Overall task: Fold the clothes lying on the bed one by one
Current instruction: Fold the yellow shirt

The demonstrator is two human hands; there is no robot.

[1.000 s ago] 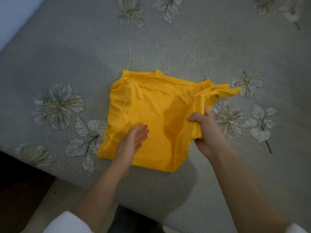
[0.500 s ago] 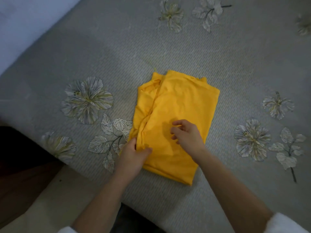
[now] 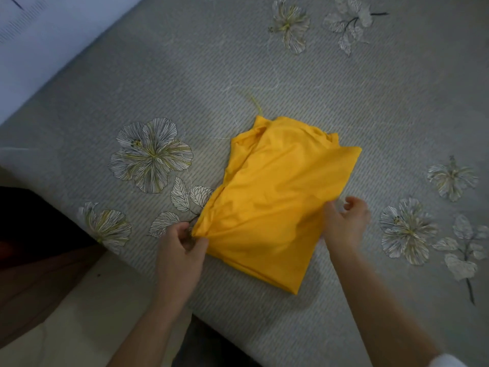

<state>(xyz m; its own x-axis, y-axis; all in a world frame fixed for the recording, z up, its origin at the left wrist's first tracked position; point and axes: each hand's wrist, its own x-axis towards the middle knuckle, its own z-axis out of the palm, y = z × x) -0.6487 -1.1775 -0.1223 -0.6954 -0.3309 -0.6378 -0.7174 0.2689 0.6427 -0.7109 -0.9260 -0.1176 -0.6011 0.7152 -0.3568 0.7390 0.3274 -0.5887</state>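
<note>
Yellow shirt (image 3: 277,202), edges held by left hand (image 3: 182,250), right hand (image 3: 344,223).

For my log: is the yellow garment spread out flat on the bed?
No, the yellow garment lies folded in a compact bundle.

1 yellow garment (image 3: 277,207) is counted on 1 bed (image 3: 185,75). 2 hands are seen: left hand (image 3: 180,250) at the garment's near-L corner, right hand (image 3: 344,223) at its R edge. 1 loose yellow thread (image 3: 255,104) is noted just beyond the garment's far edge. 5 printed flowers (image 3: 150,154) are tallied: 2 to the garment's L, 1 well beyond it, 2 to its R. 3 leaf sprigs (image 3: 182,197) are counted: 1 at the garment's L edge, 1 well beyond, 1 to the R. 1 white cuff (image 3: 449,361) is seen, nearer than the garment.
</note>
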